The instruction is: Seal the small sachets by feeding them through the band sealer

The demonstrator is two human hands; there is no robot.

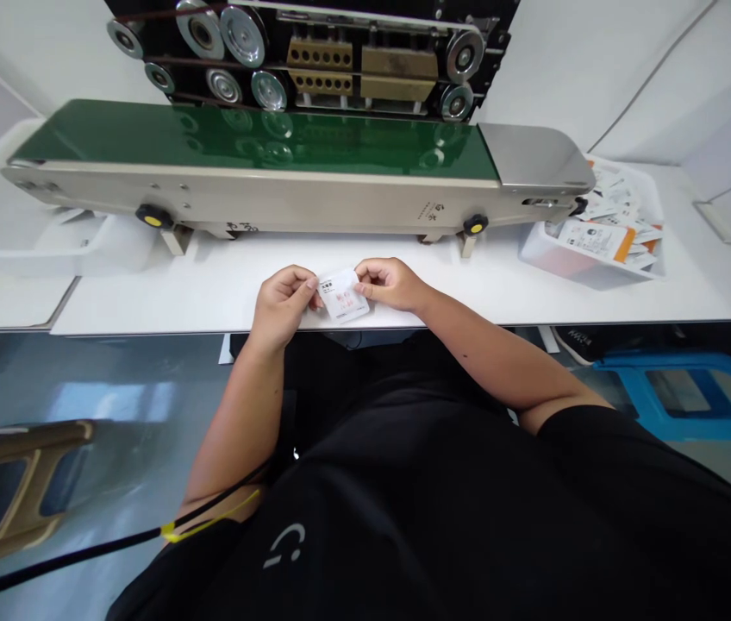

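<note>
White printed packet (343, 295) pinched between both hands

Left hand (281, 308) and right hand (391, 285) grips clamp its opposite edges above the white tabletop (146, 293). Green-belted band sealer (242, 138) at twelve o'clock; white bin (552, 254) of printed sheets (615, 207) at two o'clock.

Nothing reads clearly from here: the white packet (342, 295) bears a bold line of Chinese characters too small to make out, the beige band sealer (314, 200) has small dark characters on its front, and the black shirt (365, 492) shows a white curved logo.
</note>
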